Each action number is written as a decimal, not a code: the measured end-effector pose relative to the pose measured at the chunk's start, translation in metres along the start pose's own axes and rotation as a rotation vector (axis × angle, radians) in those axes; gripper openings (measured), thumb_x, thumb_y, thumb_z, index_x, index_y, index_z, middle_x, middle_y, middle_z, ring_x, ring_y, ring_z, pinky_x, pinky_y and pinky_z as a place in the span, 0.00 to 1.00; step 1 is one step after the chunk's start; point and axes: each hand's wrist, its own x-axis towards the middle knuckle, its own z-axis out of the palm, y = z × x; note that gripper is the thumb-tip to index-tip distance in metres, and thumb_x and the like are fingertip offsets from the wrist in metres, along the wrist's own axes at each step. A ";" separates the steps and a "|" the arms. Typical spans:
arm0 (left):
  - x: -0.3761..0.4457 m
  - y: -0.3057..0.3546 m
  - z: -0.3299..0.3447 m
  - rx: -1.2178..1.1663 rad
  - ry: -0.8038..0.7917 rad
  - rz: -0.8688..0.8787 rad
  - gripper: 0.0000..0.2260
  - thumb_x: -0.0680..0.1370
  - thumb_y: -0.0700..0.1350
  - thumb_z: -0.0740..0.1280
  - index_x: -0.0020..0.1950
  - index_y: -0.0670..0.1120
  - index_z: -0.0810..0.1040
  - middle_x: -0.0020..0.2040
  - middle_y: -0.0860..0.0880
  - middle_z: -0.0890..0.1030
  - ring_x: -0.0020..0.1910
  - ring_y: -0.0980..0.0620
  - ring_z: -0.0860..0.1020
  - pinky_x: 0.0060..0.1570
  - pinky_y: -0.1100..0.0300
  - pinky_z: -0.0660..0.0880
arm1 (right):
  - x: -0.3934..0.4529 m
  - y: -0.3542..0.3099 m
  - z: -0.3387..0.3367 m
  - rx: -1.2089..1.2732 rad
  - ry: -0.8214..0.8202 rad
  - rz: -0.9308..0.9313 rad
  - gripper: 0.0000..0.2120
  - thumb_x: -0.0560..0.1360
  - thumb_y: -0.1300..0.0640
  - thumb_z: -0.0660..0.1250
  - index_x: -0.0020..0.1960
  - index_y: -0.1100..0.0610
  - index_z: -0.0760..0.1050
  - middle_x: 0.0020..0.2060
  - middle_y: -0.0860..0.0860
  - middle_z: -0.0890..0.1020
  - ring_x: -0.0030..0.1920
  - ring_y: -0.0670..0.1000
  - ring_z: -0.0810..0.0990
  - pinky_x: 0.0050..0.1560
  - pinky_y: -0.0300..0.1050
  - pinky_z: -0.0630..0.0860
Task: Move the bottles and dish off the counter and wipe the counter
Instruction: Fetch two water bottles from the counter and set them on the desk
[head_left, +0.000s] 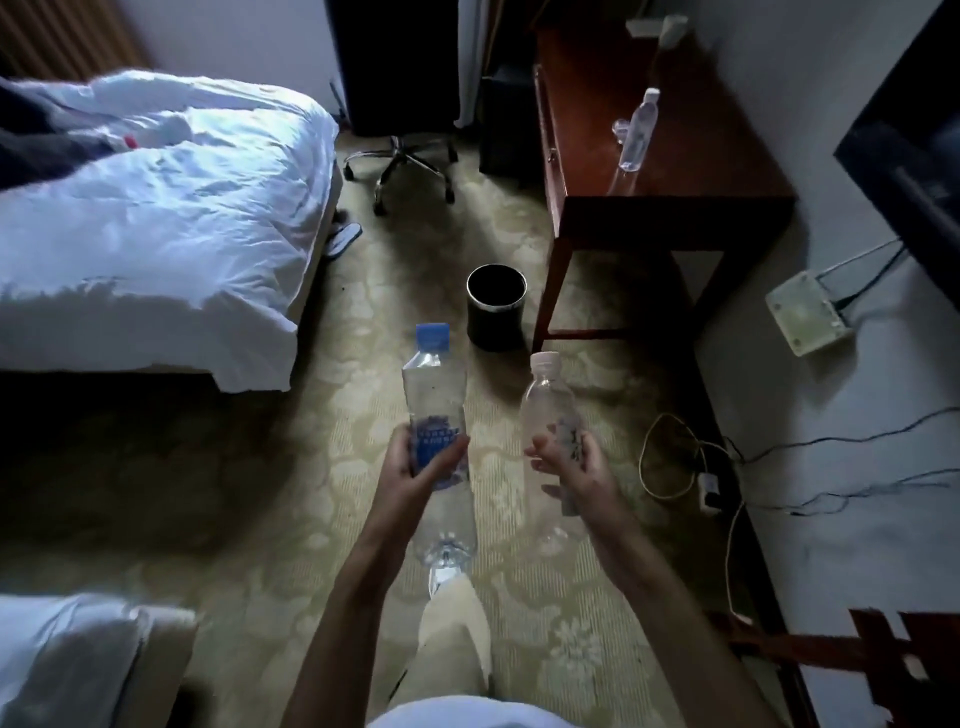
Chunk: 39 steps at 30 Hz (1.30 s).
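Two clear plastic bottles are in my hands, held out over the patterned carpet (519, 597). My left hand (415, 462) has its fingers wrapped around the blue-capped bottle (435, 395) at its blue label, cap pointing away from me. My right hand (574, 467) grips the white-capped bottle (550, 400) low on its body, fingers curled but looser, thumb out to the left. Just beyond both caps, a black waste bin (496, 306) stands on the floor beside the near leg of the dark wooden counter (691, 171) at far right. One more clear bottle (638, 130) stands upright on that counter. A white bed (156, 218) fills the left.
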 end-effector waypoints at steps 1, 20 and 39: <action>0.031 0.014 -0.002 0.007 -0.020 -0.005 0.25 0.70 0.56 0.74 0.62 0.49 0.73 0.56 0.46 0.83 0.54 0.49 0.83 0.56 0.51 0.80 | 0.025 -0.016 0.004 -0.004 0.006 -0.004 0.28 0.67 0.38 0.70 0.63 0.48 0.70 0.56 0.48 0.83 0.52 0.42 0.83 0.58 0.49 0.77; 0.581 0.142 0.075 0.112 -0.358 -0.029 0.23 0.70 0.47 0.77 0.62 0.48 0.73 0.57 0.45 0.82 0.53 0.45 0.82 0.51 0.52 0.80 | 0.525 -0.179 -0.026 0.398 0.387 -0.007 0.26 0.68 0.60 0.76 0.58 0.57 0.64 0.53 0.56 0.80 0.48 0.48 0.82 0.55 0.46 0.79; 1.043 0.203 0.278 0.532 -1.070 0.285 0.29 0.60 0.43 0.79 0.58 0.49 0.73 0.52 0.47 0.82 0.49 0.46 0.82 0.49 0.51 0.81 | 0.840 -0.244 -0.096 0.158 1.259 0.058 0.43 0.59 0.66 0.82 0.68 0.56 0.65 0.56 0.49 0.77 0.54 0.47 0.78 0.55 0.39 0.73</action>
